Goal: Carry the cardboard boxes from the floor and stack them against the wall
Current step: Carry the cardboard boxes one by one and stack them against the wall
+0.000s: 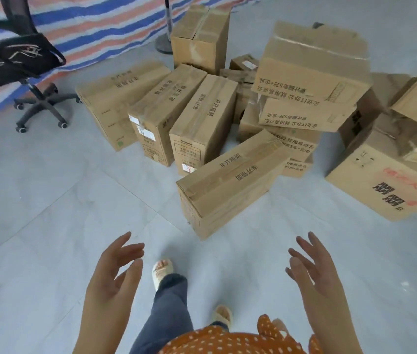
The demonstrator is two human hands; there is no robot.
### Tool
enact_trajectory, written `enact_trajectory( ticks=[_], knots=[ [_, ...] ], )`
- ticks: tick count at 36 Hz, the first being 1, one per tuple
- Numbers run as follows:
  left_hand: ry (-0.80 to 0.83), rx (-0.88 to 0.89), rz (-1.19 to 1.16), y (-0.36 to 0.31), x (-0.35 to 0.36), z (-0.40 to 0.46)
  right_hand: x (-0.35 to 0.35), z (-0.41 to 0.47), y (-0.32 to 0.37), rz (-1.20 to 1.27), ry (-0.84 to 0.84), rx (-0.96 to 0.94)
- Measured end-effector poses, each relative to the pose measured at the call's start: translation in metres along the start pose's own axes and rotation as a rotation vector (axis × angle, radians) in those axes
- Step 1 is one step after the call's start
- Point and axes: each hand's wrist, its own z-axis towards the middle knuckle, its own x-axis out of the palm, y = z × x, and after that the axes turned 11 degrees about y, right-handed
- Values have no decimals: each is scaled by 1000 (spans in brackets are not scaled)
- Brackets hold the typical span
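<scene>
Several cardboard boxes lie in a loose pile on the grey tiled floor. The nearest box (pixel 230 182) lies on its side just ahead of my feet, taped along its top. Behind it stand three boxes side by side (pixel 156 111), and a stack of flatter boxes (pixel 309 80) leans to the right. A large box with red marks (pixel 381 180) sits at the far right. My left hand (pixel 114 272) and my right hand (pixel 312 269) are both raised, palms facing each other, fingers spread, holding nothing, a short way in front of the nearest box.
A black office chair (pixel 21 62) on castors stands at the left, on the edge of a striped tarpaulin (pixel 95 24). A metal stand with a round base (pixel 165 44) rises behind the boxes. Bare floor stretches to my left and front.
</scene>
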Motion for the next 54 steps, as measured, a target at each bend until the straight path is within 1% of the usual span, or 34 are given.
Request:
enact_trajectory(
  ticks=[3, 9, 14, 18, 20, 24, 26, 28, 30, 33, 35, 38, 40, 41, 43, 46, 50, 54],
  knots=[
    [28, -13, 11, 1, -3, 41, 8, 29, 3, 16, -57, 21],
    [137, -35, 46, -3, -17, 143, 44, 91, 15, 52, -193, 71],
    [268, -43, 86, -13, -32, 238, 78, 142, 28, 53, -280, 118],
    [422, -60, 160, -9, -29, 311, 98, 183, 25, 80, -294, 195],
    [505, -98, 205, 4, -19, 346, 106, 203, 11, 123, -267, 274],
    [644, -180, 304, 49, 16, 413, 124, 252, -39, 117, -174, 432],
    [698, -237, 365, 89, 40, 447, 136, 281, -72, 173, -143, 546],
    [735, -284, 452, 134, 66, 477, 150, 308, -116, 303, -135, 641],
    [765, -355, 521, 188, 92, 504, 169, 336, -166, 380, -132, 726],
    [843, -463, 608, 245, 113, 526, 200, 363, -219, 349, -155, 816],
    [926, -545, 625, 278, 124, 535, 218, 379, -247, 305, -117, 840],
    [1024, -669, 580, 311, 130, 544, 237, 389, -275, 341, -95, 844],
    [1091, -721, 533, 323, 131, 549, 243, 392, -284, 347, -67, 822],
    [1127, -738, 504, 326, 132, 550, 245, 393, -286, 394, -77, 811],
    [1169, -718, 459, 331, 135, 550, 248, 393, -293, 459, -76, 782],
    [1139, -679, 417, 332, 145, 540, 248, 390, -295, 513, -82, 748],
    [1100, -619, 341, 313, 156, 519, 227, 380, -283, 567, -147, 719],
    [1063, -587, 217, 271, 170, 502, 198, 368, -248, 628, -312, 619]
  ],
)
